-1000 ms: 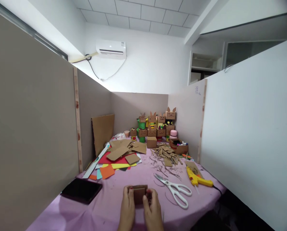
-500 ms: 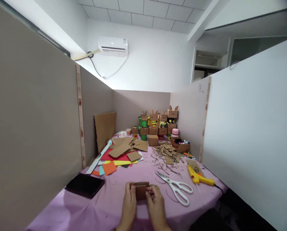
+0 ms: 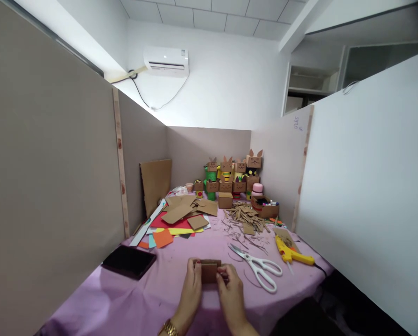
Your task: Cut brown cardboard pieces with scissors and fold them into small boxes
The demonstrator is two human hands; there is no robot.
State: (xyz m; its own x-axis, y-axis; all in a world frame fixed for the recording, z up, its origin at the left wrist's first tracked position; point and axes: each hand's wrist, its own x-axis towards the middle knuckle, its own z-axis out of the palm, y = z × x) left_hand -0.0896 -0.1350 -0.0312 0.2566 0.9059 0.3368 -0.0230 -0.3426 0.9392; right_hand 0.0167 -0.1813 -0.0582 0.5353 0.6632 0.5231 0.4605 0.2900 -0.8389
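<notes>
Between my two hands, close to the table's near side, is a small brown cardboard box point(image 3: 209, 274) with upright walls. My left hand point(image 3: 193, 283) grips its left side, fingers closed along the wall. On the right side, my right hand point(image 3: 230, 285) pinches the near right corner with thumb and fingers. The box's inside and underside are mostly hidden. Just right of my right hand lie white-handled scissors point(image 3: 259, 268), blades pointing away to the left. Farther right rests a yellow hot glue gun point(image 3: 293, 254) on the purple cloth point(image 3: 131, 303).
A black tablet point(image 3: 129, 262) lies at left. Behind are cardboard sheets point(image 3: 180, 212), an orange paper square point(image 3: 163, 238) and a heap of cardboard strips point(image 3: 247, 215). Cardboard animal figures point(image 3: 226, 164) and a closed box point(image 3: 225, 200) stand at the back. Partition walls point(image 3: 363, 177) flank the table.
The view has shifted slightly, so the scene sits a little higher and farther right. Both hands keep hold of the cardboard box; a gold watch now shows on my left wrist.
</notes>
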